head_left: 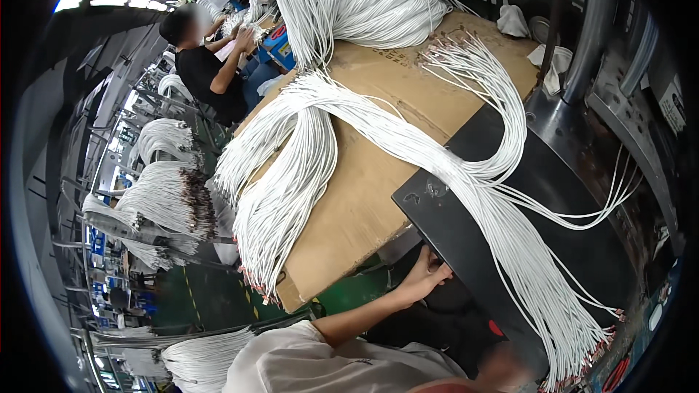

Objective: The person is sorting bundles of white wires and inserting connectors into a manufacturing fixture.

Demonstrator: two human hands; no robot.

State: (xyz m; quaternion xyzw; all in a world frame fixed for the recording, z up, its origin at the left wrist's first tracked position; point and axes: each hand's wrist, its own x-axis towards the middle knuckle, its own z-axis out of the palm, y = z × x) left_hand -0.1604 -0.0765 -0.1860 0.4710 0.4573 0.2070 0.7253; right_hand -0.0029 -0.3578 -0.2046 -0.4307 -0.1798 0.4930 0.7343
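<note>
- In the head view, the left hand (426, 276) reaches the near edge of a black desk (445, 227), its fingers bent at that edge; whether it grips the edge, I cannot tell.
- The right hand cannot be made out: a blurred shape (510, 365) lies at the lower edge, so its state cannot be told.
- A long white cable bundle (466, 182) runs from a brown cardboard sheet (364, 212) across the desk, its reddish-brown ends fanned out at lower right.
- A curved branch (520, 131) bends back from it onto the cardboard, and a few loose strands stray right.
- A drooping bundle (291, 178) hangs toward the cardboard's near-left edge.
- A large coil of white cable (371, 11) sits at the far end.
- At upper left, a co-worker (207, 76) in a black top handles white cables.
- More cable bundles (171, 196) hang on racks at left.
</note>
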